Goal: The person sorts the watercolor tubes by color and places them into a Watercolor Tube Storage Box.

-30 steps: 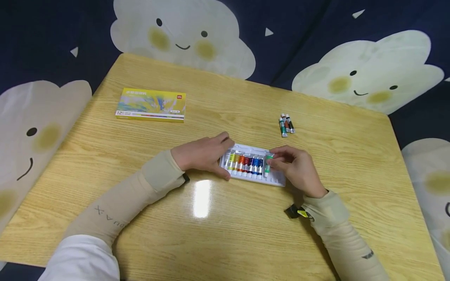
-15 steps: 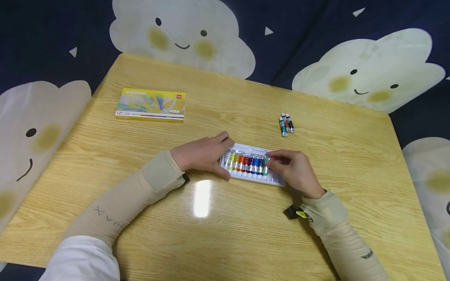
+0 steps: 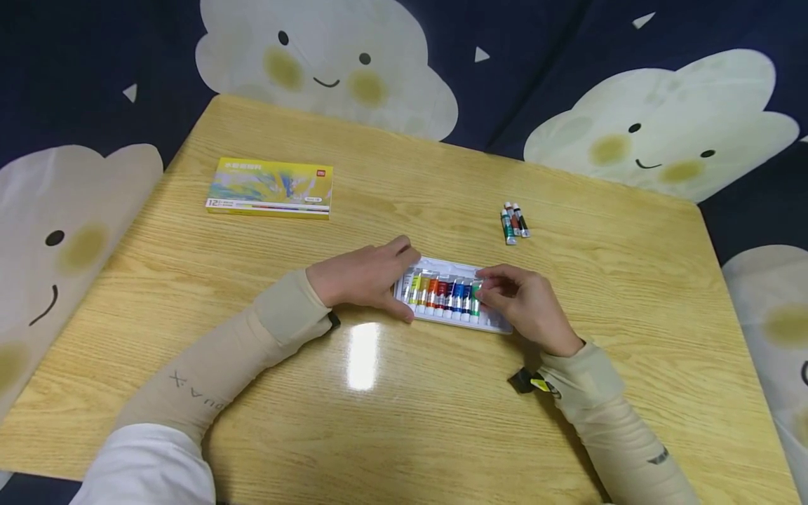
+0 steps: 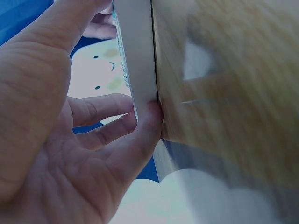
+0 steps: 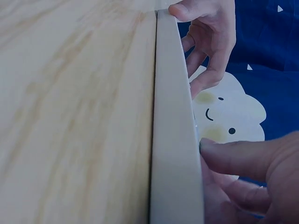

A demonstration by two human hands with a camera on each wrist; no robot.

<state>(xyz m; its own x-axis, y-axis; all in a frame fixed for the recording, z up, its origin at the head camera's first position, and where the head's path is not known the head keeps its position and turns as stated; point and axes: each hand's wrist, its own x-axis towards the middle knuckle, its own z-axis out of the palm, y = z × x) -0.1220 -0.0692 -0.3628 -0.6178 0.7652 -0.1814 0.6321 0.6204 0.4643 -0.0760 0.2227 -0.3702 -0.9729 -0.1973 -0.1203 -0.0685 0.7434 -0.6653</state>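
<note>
A white plastic tray (image 3: 495,320) lies on the table with a row of small paint tubes (image 3: 442,298) in yellow, orange, red and blue shades. My left hand (image 3: 366,277) grips the tray's left end, thumb at the front edge and fingers at the back; the left wrist view shows the thumb on the tray's side wall (image 4: 138,51). At the right end of the row lies a green paint tube (image 3: 476,305). My right hand (image 3: 529,303) pinches its upper end between thumb and fingers, which partly hide it. In the right wrist view the right thumb (image 5: 224,156) is just over the rim.
Three loose paint tubes (image 3: 515,223), green, brown and black, lie behind the tray to the right. A yellow paint box (image 3: 271,189) lies at the back left of the wooden table (image 3: 404,421). A dark cloth with clouds hangs behind.
My right hand has shifted slightly left with the green tube, which now lies right beside the dark blue one. My left hand has stayed on the tray.
</note>
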